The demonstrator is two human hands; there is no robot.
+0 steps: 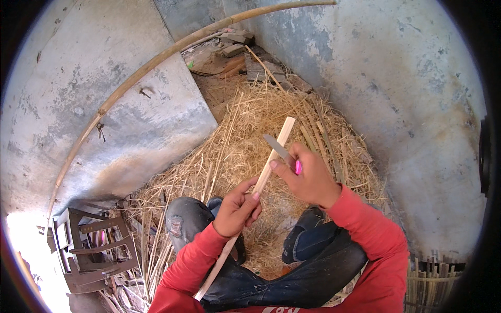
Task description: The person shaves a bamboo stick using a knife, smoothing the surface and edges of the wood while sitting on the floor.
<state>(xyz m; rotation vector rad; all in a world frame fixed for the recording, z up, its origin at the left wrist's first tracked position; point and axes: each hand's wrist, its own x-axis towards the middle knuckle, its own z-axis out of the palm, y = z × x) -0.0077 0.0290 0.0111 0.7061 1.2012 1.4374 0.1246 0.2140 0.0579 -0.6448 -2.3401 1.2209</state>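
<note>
A long pale strip of split wood or bamboo runs slantwise from my lap up past both hands. My left hand is wrapped round its middle, thumb on the near face. Higher up, my right hand grips a knife by its pink handle, which shows only in part between the fingers. The flat steel blade lies across the strip near its upper end. My right thumb rests at the strip's edge, just below the blade.
Straw-like shavings cover the floor before my bent legs. A long curved pole arcs in front of the worn wall at left. A dark slatted frame stands at lower left, a bundle of sticks at lower right, bricks at the back.
</note>
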